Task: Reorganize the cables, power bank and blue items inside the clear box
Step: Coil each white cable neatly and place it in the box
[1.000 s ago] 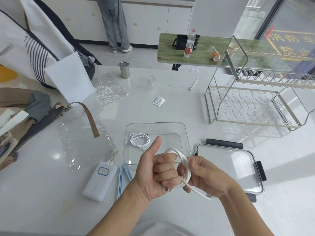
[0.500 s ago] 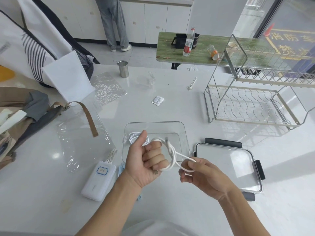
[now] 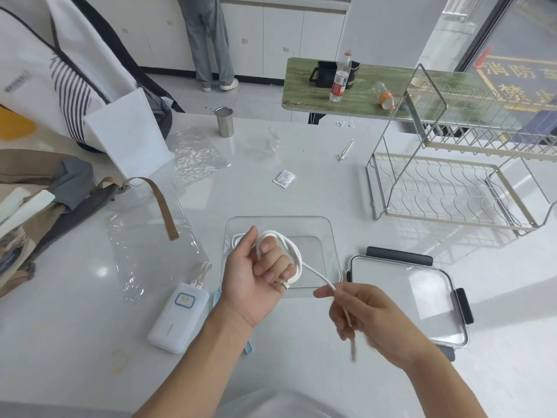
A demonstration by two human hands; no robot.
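White cabinets [image 3: 271, 34], pale tiled floor [image 3: 256, 95], green side table [image 3: 355, 92], bright window [image 3: 512, 40].

white cable [image 3: 297, 258] looped, power bank [image 3: 178, 317] beside clear box [image 3: 330, 233]

Both bare forearms reach forward from the bottom edge, the 2 hands close together but not touching. The left hand [image 3: 256, 285] is raised palm-up, its fingers curled into a fist with the thumb standing upright, and a white cable [image 3: 294, 254] is looped around those fingers. The right hand [image 3: 370, 324] sits lower, its thumb and forefinger pinching the cable's free stretch.
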